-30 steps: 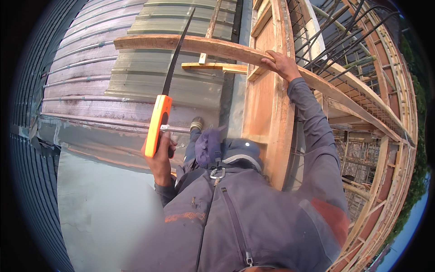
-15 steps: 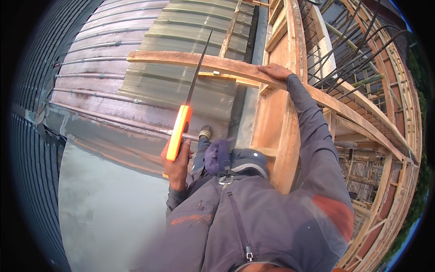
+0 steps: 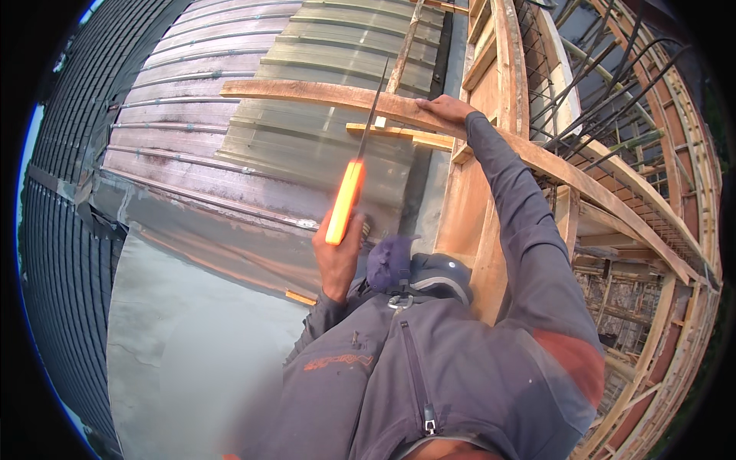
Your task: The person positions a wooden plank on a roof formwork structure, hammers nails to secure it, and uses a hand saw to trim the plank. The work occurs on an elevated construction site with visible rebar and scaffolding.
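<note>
Wooden plank [image 3: 322,93], long and pale brown, running across the upper part of the view: its left end reaches out over a roof, its middle crosses a timber frame, and its right part slopes down among more timber. The fisheye lens makes it look curved.

The largest thing is the ribbed metal roof [image 3: 184,138], pale and stained, with a dull greenish section near the plank. At far left rises a dark corrugated surface [image 3: 65,253]. Lower left is a smooth grey sheet [image 3: 192,322]. Right of centre stands the timber frame [image 3: 460,207], built of boards and flat panels, and beyond it dark steel bars [image 3: 606,107] stick out at angles.

The person, seen from above, wears a grey jacket [image 3: 475,376] with a reddish patch on the right sleeve.

A handsaw [image 3: 354,176] with a bright orange-yellow handle points upward, tilted slightly right. Its thin dark blade passes in front of the plank; whether they touch cannot be told.

A shorter wooden strip [image 3: 399,136] lies just below the plank in view.

The left hand [image 3: 337,257] has its fingers wrapped around the saw handle. The right hand [image 3: 447,110] grasps the plank from above, beside the frame.

Smallest is a metal carabiner [image 3: 400,301] at the waist.
</note>
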A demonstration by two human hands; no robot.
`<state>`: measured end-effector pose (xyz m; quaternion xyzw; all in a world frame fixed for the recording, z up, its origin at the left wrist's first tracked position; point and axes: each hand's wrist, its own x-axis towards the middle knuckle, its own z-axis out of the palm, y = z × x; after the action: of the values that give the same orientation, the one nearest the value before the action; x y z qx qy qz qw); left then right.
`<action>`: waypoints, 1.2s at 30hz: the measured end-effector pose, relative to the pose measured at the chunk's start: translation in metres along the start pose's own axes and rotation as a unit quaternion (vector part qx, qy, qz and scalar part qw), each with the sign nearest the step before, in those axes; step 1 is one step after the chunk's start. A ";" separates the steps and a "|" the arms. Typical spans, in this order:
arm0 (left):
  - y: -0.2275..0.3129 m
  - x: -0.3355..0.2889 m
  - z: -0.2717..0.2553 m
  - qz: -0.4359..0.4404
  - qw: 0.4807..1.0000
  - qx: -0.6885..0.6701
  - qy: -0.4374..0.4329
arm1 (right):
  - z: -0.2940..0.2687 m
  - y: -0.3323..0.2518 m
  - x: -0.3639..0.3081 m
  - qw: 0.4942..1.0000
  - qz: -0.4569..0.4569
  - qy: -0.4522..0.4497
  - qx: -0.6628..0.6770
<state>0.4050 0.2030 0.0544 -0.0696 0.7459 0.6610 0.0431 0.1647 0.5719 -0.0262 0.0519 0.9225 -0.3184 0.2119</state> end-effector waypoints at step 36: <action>-0.016 -0.024 0.044 0.143 0.982 0.112 -0.046 | 0.032 0.083 -0.088 0.916 -0.161 0.274 -0.246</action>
<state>0.4303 0.2456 0.0369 0.0731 0.8146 0.5753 -0.0104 0.2743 0.6217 -0.0584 -0.0661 0.9895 -0.0847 -0.0969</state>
